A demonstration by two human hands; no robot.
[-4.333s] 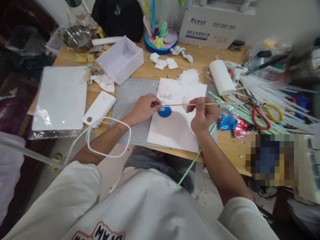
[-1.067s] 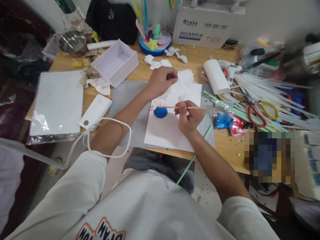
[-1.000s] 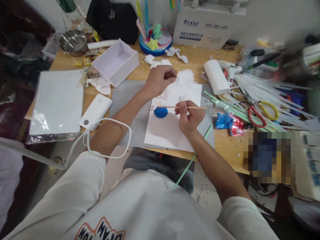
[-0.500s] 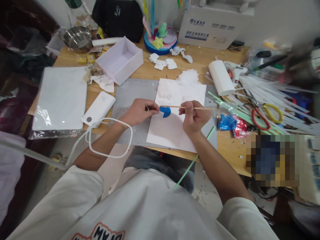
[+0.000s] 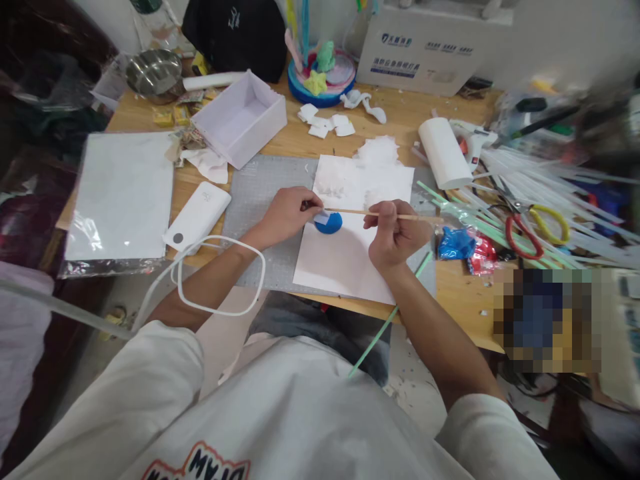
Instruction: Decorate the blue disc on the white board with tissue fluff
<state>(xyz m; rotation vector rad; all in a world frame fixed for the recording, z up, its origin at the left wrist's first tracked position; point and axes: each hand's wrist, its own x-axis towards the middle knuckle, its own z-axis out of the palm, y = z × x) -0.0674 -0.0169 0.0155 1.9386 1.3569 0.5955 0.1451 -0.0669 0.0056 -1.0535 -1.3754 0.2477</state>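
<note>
R hand point(image 5: 399, 235) w/ thin stick point(image 5: 360, 212)

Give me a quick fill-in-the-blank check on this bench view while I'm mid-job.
1. The shaft of the thin stick passes through the person's ____ hand.
2. The rounded piece on the white sheet is ____.
3. The scissors have one red handle and one ____ handle.
4. The open lilac box stands to the ____ of the white cylinder.

Missing words: right; blue; yellow; left.

Head view, forward-down (seemingly near)
</note>
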